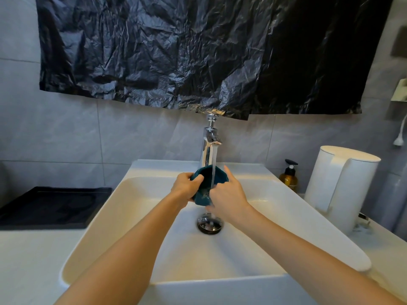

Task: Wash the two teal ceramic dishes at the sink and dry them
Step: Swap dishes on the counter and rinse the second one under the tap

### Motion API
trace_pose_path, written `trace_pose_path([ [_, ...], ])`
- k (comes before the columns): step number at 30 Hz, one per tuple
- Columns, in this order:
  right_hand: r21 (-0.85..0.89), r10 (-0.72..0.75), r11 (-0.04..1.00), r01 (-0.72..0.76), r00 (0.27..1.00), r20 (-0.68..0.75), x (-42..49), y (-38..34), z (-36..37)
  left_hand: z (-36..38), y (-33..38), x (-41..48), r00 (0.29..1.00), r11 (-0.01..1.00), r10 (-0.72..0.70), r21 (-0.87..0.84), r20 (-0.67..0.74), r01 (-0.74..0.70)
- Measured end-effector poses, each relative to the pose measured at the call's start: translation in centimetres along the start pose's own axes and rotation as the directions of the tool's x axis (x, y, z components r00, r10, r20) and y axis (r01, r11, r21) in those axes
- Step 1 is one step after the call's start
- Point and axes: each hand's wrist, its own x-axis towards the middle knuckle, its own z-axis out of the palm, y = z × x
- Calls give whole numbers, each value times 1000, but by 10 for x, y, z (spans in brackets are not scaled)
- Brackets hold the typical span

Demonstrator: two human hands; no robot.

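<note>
I have both hands over the white sink basin [136, 208], gripping one teal ceramic dish [217, 177] between them under the chrome faucet [209, 148]. My left hand [186, 187] wraps its rim with fingers curled closed on it; my right hand [229, 198] clasps the opposite edge, thumb up along the rim. The water stream [213, 172] falls into the tilted dish just ahead of my hands, and the drain [209, 224] lies just below them. Left of my left hand a black tray [50, 208] rests on the surface [28, 260]; to the right stand an amber pump bottle [289, 179] and a white kettle [341, 188].
</note>
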Motion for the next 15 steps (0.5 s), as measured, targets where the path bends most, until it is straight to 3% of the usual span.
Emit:
trace_pose_path([
  [4, 259, 41, 966, -5, 990, -133, -5, 1, 8, -8, 1, 2, 998, 999, 26, 30, -63, -24],
  [6, 380, -29, 922, 72, 993, -118, -7, 9, 14, -12, 1, 3, 996, 994, 60, 98, -72, -53],
  [9, 152, -217, 960, 237, 967, -136, -9, 27, 23, -14, -1, 3, 995, 979, 86, 189, -51, -75],
  [12, -53, -252, 968, 246, 942, -223, -3, 34, 32, -14, 0, 3, 997, 979, 75, 191, -20, -70],
  [15, 58, -273, 952, 299, 923, -270, 0, 23, 29, -16, 0, 5, 999, 988, 40, 148, -35, -34],
])
